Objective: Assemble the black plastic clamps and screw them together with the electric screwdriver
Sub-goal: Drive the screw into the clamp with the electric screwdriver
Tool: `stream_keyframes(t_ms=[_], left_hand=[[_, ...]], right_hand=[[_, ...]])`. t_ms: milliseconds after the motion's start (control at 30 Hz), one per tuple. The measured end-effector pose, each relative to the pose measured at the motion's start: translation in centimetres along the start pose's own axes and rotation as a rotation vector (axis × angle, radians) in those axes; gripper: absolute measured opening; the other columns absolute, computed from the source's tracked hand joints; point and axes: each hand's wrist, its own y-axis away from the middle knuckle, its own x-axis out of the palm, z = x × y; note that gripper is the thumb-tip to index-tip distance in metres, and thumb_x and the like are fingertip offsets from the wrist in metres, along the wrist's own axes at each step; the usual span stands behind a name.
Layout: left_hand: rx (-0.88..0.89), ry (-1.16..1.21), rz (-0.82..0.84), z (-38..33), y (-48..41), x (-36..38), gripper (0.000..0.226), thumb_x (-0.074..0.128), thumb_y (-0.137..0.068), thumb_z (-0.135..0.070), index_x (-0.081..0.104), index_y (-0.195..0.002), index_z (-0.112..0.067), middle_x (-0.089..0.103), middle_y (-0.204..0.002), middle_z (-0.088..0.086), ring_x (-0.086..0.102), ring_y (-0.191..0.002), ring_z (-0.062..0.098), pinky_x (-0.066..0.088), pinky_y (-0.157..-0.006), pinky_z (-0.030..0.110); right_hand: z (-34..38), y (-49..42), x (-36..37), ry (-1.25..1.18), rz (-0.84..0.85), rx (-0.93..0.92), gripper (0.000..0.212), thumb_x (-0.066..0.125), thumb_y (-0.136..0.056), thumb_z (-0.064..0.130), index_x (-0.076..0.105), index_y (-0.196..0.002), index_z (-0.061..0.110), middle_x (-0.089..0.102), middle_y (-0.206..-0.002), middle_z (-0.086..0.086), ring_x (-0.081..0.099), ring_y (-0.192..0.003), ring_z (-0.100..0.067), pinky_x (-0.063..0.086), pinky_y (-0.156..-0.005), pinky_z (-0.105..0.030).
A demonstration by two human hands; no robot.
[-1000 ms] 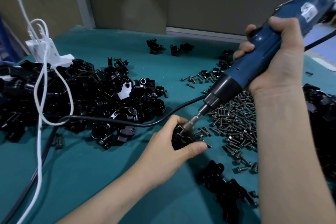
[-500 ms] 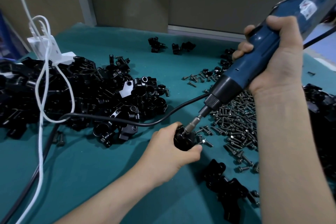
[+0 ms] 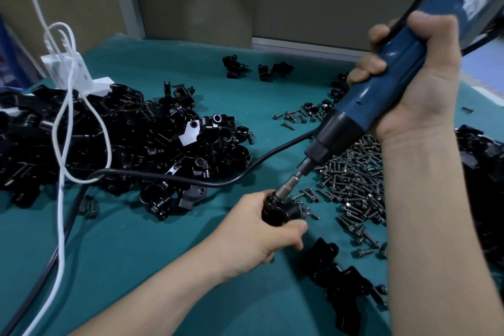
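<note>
My left hand grips a black plastic clamp against the teal table, thumb curled under it. My right hand holds the blue electric screwdriver, tilted down to the left. Its metal bit sits on top of the clamp. A heap of small dark screws lies just right of the clamp. A big pile of loose black clamp parts covers the left of the table.
The screwdriver's black cable runs left across the table over the pile. White cables hang from a white power strip at the back left. Finished black clamps lie near my right forearm; more black parts sit at the right edge.
The bit stays on the clamp in my left hand. My left thumb has shifted slightly under the clamp, and the view has shifted a little; both hands keep their grips.
</note>
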Motion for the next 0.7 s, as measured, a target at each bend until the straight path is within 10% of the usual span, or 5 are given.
stream_keyframes(t_ms=[367, 700], left_hand=[[0.035, -0.091, -0.067, 0.9, -0.6, 0.1, 0.030, 0.067, -0.072, -0.025, 0.052, -0.097, -0.033, 0.065, -0.064, 0.006, 0.037, -0.037, 0.008, 0.028, -0.037, 0.013], [0.078, -0.266, -0.102, 1.0, -0.7, 0.2, 0.030, 0.064, -0.068, -0.029, 0.042, -0.081, -0.013, 0.064, -0.064, 0.014, 0.035, -0.039, 0.009, 0.027, -0.036, 0.015]], right_hand=[[0.1, 0.5, 0.3, 0.040, 0.025, -0.015, 0.011, 0.047, -0.092, 0.020, 0.047, -0.082, 0.015, 0.059, -0.075, 0.000, 0.045, -0.048, -0.010, 0.042, -0.049, -0.023], [0.6, 1.1, 1.6, 0.110, 0.170, -0.044, 0.007, 0.045, -0.088, 0.020, 0.045, -0.082, 0.016, 0.059, -0.073, 0.002, 0.045, -0.047, -0.010, 0.041, -0.048, -0.022]])
